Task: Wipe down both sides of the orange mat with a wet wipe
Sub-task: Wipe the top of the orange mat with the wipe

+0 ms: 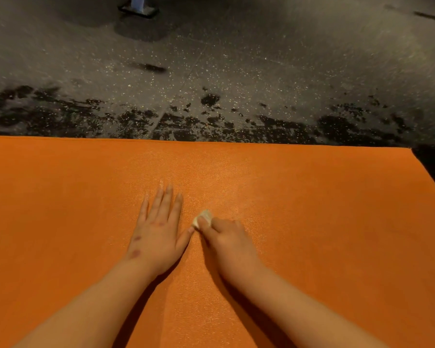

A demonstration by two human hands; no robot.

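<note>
Orange mat (312,222): one, lying flat on the floor (261,59), filling the near half of the view; its far edge runs straight across and its far right corner shows at the right, while the left and near edges run out of view. Surface finely textured, with a faint sheen in the middle strip ahead of the hands. Left hand (158,229): laid palm down on the mat near its middle, fingers straight and slightly spread, thumb stretched toward the other hand, holding nothing; several small dark marks on its back and wrist. Right hand (226,242): just beside the left, fingers curled and clamped on the wet wipe (203,218), knuckles up. Wet wipe: white, bunched into a small wad, sticking out past the fingertips and pressed onto the mat, close by the tip of the left thumb. Both forearms bare, reaching in from the near edge. Floor: dark grey with pale speckles, a seam crossing it at a slant. Dark blotches (337,124): an irregular band on the floor along the mat's far edge. Black base (138,8): one, at the floor's far edge, carrying something pale and upright, cut off by the frame.
</note>
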